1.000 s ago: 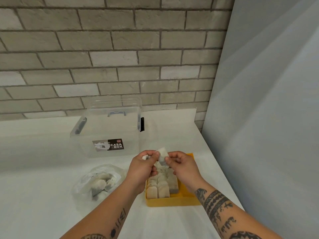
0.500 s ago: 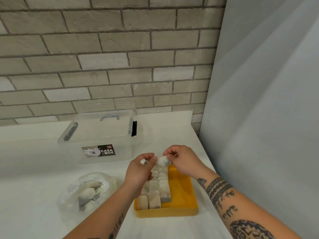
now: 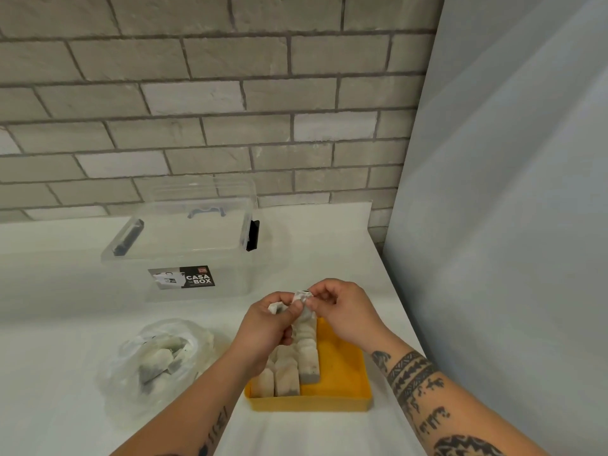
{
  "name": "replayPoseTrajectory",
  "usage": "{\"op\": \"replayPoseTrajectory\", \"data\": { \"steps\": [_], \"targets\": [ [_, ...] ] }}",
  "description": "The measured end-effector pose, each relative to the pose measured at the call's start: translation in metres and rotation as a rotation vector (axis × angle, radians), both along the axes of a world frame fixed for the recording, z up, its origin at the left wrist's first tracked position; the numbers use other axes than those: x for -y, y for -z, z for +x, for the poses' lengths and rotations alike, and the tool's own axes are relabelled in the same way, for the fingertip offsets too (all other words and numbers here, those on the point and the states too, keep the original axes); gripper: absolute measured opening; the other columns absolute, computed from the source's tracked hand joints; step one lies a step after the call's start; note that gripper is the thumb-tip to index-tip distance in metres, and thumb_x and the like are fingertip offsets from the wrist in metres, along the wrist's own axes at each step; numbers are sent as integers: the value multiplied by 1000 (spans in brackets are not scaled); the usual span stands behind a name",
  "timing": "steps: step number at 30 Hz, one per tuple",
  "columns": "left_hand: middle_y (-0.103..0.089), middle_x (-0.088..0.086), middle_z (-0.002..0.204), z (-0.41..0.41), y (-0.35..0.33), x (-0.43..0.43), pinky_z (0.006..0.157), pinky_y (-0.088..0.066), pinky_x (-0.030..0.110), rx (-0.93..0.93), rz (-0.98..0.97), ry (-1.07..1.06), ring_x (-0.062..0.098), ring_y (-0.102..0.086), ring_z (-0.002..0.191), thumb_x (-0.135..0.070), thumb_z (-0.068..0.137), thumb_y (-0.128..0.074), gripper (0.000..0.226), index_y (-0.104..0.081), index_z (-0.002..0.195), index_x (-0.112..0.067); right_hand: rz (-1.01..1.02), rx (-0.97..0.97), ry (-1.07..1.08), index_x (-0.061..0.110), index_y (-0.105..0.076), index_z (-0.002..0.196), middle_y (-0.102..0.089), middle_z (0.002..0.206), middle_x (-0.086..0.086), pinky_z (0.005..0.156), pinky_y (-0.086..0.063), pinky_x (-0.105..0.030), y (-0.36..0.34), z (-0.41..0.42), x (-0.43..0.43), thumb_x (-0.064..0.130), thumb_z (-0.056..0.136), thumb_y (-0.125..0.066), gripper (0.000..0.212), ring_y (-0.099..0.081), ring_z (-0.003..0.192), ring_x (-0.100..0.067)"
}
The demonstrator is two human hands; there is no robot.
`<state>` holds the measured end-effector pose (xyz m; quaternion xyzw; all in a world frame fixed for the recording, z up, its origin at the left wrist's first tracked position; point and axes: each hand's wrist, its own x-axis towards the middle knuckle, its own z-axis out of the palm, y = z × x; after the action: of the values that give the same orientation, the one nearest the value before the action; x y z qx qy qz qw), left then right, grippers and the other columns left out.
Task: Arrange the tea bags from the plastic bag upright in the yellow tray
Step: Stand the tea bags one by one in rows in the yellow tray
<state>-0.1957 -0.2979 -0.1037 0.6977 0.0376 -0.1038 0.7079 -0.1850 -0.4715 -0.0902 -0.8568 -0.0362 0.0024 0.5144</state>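
The yellow tray [image 3: 342,373] lies on the white counter near its right edge. Several tea bags [image 3: 297,370] stand upright in rows in its left half. Above the tray's far end, my left hand [image 3: 268,327] and my right hand [image 3: 345,311] both pinch one white tea bag [image 3: 302,299] between fingertips. My left hand also grips another tea bag [image 3: 275,307] in its curled fingers. A crumpled clear plastic bag [image 3: 158,360] with several more tea bags lies to the tray's left.
A clear plastic storage box [image 3: 184,248] with black latches and a "CASA BOX" label stands behind the bag, against the brick wall. A grey panel [image 3: 510,225] rises along the counter's right edge.
The camera view has shifted and tilted down. Both hands have lowered the pinched tea bag toward the far end of the tray's rows.
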Motion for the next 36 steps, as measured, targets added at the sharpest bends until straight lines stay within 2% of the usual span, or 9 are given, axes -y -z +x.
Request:
{"op": "replayPoseTrajectory", "data": {
  "steps": [5, 11, 15, 17, 20, 23, 26, 32, 36],
  "targets": [
    [-69, -4, 70, 6, 13, -8, 53, -47, 29, 64, 157, -81, 15, -48, 50, -32, 92, -75, 7, -78, 96, -28, -199, -80, -54, 28, -73, 91, -69, 85, 13, 68, -43, -14, 10, -7, 4, 30, 88, -74, 3, -61, 79, 1],
    [-69, -9, 69, 13, 34, -15, 56, -54, 33, 139, 331, -192, 8, -56, 50, -34, 92, -73, 2, -75, 91, -35, -393, -246, -137, 26, -70, 97, -68, 95, 10, 72, -51, -20, 32, -26, -1, 27, 90, -70, 7, -63, 85, -7],
    [-66, -10, 65, 10, 39, -10, 56, -45, 24, 185, 404, -225, 1, -51, 46, -36, 95, -68, 5, -72, 93, -38, -463, -268, -130, 24, -68, 101, -67, 106, 4, 77, -50, -23, 37, -32, -13, 27, 93, -66, 8, -62, 95, -14],
    [-67, -9, 65, 6, 39, -8, 54, -44, 25, 197, 402, -246, 6, -52, 47, -35, 96, -66, 6, -72, 95, -37, -466, -272, -111, 22, -67, 101, -67, 108, 2, 78, -50, -24, 40, -34, -18, 26, 94, -65, 9, -62, 97, -16],
    [-75, -4, 79, 4, 38, -7, 61, -52, 29, 204, 378, -279, 15, -65, 64, -33, 97, -64, 8, -72, 96, -36, -468, -277, -69, 22, -64, 100, -67, 107, 1, 80, -54, -27, 42, -36, -23, 26, 94, -63, 8, -63, 97, -17],
    [-75, -6, 82, 3, 37, -8, 57, -49, 27, 204, 309, -332, 4, -61, 55, -31, 99, -62, 11, -72, 96, -36, -471, -282, -61, 21, -63, 107, -65, 109, 2, 67, -47, -21, 45, -40, -24, 28, 94, -63, 15, -60, 94, -16],
    [-74, -2, 79, 3, 37, -11, 53, -50, 31, 183, 252, -367, 12, -57, 51, -32, 100, -61, 11, -71, 97, -34, -451, -261, -60, 21, -60, 111, -59, 101, 6, 56, -35, -15, 45, -44, -23, 28, 92, -66, 21, -54, 87, -13],
    [-72, -1, 75, 1, 34, -10, 52, -47, 29, 161, 221, -374, 16, -54, 49, -32, 101, -59, 12, -70, 98, -32, -449, -251, -58, 20, -58, 115, -63, 111, 1, 69, -47, -23, 45, -45, -22, 25, 90, -70, 28, -58, 94, -16],
    [-67, -3, 70, 0, 27, -12, 52, -46, 30, 132, 130, -417, 18, -50, 48, -28, 103, -56, 15, -71, 102, -24, -414, -187, -25, 19, -58, 112, -64, 108, 0, 55, -35, -13, 34, -44, -15, 18, 91, -65, 22, -54, 86, -12]
  ]
}}
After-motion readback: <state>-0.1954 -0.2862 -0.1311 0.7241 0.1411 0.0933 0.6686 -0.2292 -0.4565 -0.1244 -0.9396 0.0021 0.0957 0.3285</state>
